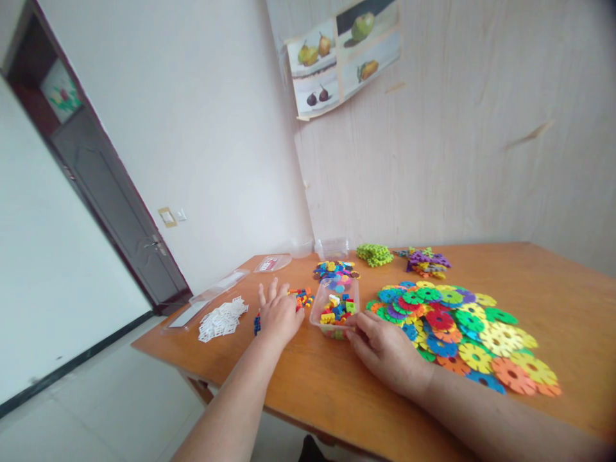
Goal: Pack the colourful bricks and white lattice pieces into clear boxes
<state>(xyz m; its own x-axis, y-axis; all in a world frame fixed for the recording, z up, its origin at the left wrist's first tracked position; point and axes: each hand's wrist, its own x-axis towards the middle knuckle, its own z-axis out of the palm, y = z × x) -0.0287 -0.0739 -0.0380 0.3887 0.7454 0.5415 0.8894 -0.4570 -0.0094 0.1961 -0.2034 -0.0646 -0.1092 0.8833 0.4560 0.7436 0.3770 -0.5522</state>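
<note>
Small plastic blocks (342, 308) in yellow, red, blue, green and white are lying inside a clear box (332, 331), which is standing on the wooden table (312, 385) between the two hands. The right hand (385, 350) is grasping the box at its near right corner: its fingers are curling closely together, with the index finger and thumb pinching the rim and wall. The left hand (282, 314) is hovering or resting, palm down, over a heap of loose blocks (304, 297) just left of the box; I cannot tell which, since the hand is covering part of the heap. Its fingers (273, 290) are spreading apart, extending forward, with wide gaps showing between them, and the thumb is pointing toward the box. Nothing is showing between these fingers, though the palm is hiding whatever may be underneath. Red, orange and yellow blocks are peeking out beyond the thumb, and blue ones are showing by the wrist's outer side. White lattice pieces (222, 319) are lying in a pile farther left. Large colourful notched discs (443, 321) are spreading in a broad heap to the right of the box, near the right hand. Smaller colourful pieces (332, 268) are lying just behind the box.
</note>
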